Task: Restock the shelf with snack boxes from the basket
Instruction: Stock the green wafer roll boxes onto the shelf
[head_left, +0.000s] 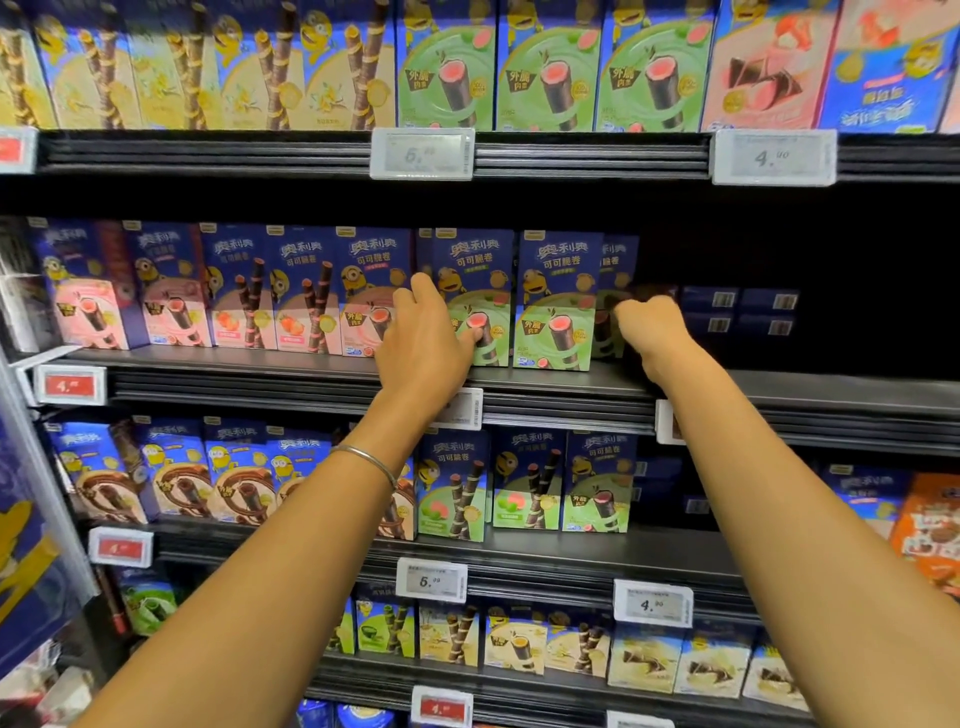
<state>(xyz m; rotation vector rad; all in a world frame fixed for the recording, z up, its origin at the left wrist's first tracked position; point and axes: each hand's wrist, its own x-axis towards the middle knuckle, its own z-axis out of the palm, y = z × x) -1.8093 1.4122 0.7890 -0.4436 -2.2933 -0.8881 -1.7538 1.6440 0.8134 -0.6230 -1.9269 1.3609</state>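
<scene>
On the middle shelf (831, 387), left to right:

Pink box (363, 291) stands upright and faced, just left of my left hand (423, 338).

Left hand pinches the 1st green box (485, 291). Thumb is on the front panel, fingers hooked round its left edge, in the slot between it and the pink box.

2nd green box (558, 301) stands between my 2 hands, touching neither as far as I can see.

3rd green box (618, 265) is set back, just left of my right hand (649, 327).

Right hand is curled tight against that box's right side. Can't tell if it grasps the box or just knuckles it in.

Right of that hand is a dark gap (857, 291), with only flat blue boxes (737, 312) at the back.

Status, my read: partway. 3 green facings are up and I'm likely squaring the row. The gap needs filling. Basket is not in view, so remaining stock is unknown.
</scene>
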